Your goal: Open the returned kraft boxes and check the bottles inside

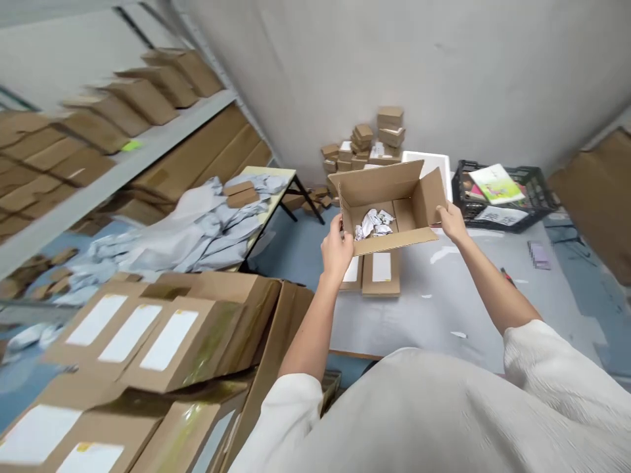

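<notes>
- The box (404,213) was held up over the tabletop (419,315), tilted so that its inside was shown.
- Near its front corners it was gripped by the left hand (338,248) and the right hand (452,221); each grip was closed on cardboard.
- Crumpled paper (374,223) was bunched at the left of its floor; nothing else could be made out inside.
- The box was judged unfinished: its sides were set up, but its top was not covered and no label was seen on it. Whether it was being filled or emptied could not be told.
- On the tabletop, two cartons (382,276) with white labels were partly hidden by it; they were judged done.
- Beyond, to the right, a crate (535,211) was topped by a book (497,184).
- To the left, a labelled stack (170,338) was seen closed and partly taped, so likely finished.
- Farther off, a shelf (197,112) was lined with boxes, blurred.
</notes>
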A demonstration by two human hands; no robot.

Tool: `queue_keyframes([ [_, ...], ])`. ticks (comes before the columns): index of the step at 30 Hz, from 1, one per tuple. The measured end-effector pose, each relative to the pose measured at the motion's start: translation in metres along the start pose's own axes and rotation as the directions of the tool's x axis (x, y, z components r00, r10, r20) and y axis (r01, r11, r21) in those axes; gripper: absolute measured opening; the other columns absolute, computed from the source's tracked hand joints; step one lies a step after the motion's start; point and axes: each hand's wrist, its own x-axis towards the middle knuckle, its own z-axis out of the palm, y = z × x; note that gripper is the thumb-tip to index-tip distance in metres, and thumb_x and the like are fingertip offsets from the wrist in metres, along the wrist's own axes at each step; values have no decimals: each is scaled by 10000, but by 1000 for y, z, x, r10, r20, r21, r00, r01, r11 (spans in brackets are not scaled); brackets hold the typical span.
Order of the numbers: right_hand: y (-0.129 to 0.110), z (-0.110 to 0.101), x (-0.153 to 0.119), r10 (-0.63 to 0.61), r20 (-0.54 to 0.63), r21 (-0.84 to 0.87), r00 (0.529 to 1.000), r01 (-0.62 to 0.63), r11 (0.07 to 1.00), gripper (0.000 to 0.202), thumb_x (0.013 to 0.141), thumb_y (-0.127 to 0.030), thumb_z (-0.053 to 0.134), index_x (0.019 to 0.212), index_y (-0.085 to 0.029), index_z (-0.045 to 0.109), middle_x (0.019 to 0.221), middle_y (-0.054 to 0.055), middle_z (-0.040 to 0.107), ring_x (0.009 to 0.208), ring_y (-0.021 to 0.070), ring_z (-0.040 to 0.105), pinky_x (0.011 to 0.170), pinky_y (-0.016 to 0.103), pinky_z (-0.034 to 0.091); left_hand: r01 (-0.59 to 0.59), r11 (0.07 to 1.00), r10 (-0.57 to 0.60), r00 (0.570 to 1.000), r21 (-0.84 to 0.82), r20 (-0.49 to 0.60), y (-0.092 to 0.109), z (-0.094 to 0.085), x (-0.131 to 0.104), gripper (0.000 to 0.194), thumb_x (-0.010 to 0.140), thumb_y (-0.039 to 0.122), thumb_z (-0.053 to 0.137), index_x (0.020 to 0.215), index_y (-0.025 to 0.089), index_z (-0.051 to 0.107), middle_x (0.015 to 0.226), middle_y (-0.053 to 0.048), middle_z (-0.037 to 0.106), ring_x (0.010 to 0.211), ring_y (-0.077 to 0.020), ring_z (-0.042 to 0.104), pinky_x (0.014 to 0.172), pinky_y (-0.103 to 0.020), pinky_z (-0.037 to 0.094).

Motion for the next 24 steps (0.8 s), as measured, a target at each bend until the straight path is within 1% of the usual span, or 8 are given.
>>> queue_keyframes([
  [4, 29, -130, -39, 18, -234, -7, 972, -20, 1000, 403, 869, -379, 610, 1220, -204, 704, 1246, 112, 731, 1072, 331, 723, 836, 546, 715, -165, 972, 185, 976, -166, 111, 76, 66, -12, 632, 981, 154, 499, 1597, 291, 518, 1479, -69, 719, 1277, -289, 728, 1078, -409, 551],
  [7, 66, -229, -79, 41, -383, 9, 923, -40, 999, 400, 897, -379, 610, 1240, -194, 702, 1210, 114, 738, 1083, 328, 725, 878, 552, 707, -255, 916, 326, 923, -309, 203, 140, 131, -35, 635, 983, 172, 514, 1604, 305, 519, 1487, -67, 713, 1342, -288, 698, 1064, -398, 569],
  [11, 127, -362, -140, 85, -559, 35, 824, -78, 996, 398, 924, -398, 605, 1267, -217, 692, 1197, 108, 744, 1088, 322, 728, 859, 540, 713, -339, 829, 500, 807, -445, 315, 232, 237, -82, 626, 1002, 185, 499, 1622, 276, 498, 1539, -87, 674, 1428, -289, 644, 1094, -398, 569],
  [15, 186, -482, -202, 153, -681, 68, 716, -146, 987, 379, 944, -422, 586, 1262, -242, 687, 1225, 101, 733, 1127, 308, 725, 872, 521, 711, -388, 731, 646, 659, -561, 386, 324, 353, -131, 629, 994, 163, 489, 1617, 244, 495, 1562, -95, 654, 1447, -286, 629, 1218, -459, 500],
  [17, 212, -529, -228, 194, -729, 96, 656, -183, 978, 401, 944, -427, 578, 1285, -242, 678, 1256, 107, 723, 1140, 311, 726, 866, 522, 712, -369, 703, 679, 602, -608, 420, 367, 408, -155, 625, 989, 146, 468, 1608, 228, 501, 1567, -98, 648, 1456, -277, 620, 1253, -476, 474],
  [19, 237, -568, -251, 231, -773, 130, 591, -208, 969, 444, 940, -436, 569, 1327, -239, 664, 1309, 119, 708, 1160, 322, 723, 852, 527, 713, -360, 677, 712, 541, -642, 448, 408, 458, -177, 612, 992, 148, 470, 1597, 226, 517, 1583, -95, 633, 1486, -274, 591, 1281, -482, 449],
  [21, 261, -597, -269, 270, -814, 177, 515, -222, 959, 497, 940, -459, 556, 1377, -239, 645, 1362, 131, 691, 1184, 329, 719, 847, 528, 713, -361, 668, 729, 495, -651, 474, 446, 504, -197, 599, 994, 155, 476, 1587, 223, 535, 1577, -97, 637, 1508, -282, 568, 1296, -502, 433],
  [24, 300, -630, -287, 326, -853, 242, 407, -246, 939, 590, 966, -522, 500, 1482, -251, 590, 1434, 140, 669, 1224, 326, 715, 871, 526, 702, -356, 660, 745, 420, -661, 518, 498, 562, -221, 581, 1000, 157, 469, 1573, 205, 550, 1572, -116, 637, 1523, -285, 552, 1309, -514, 418],
])
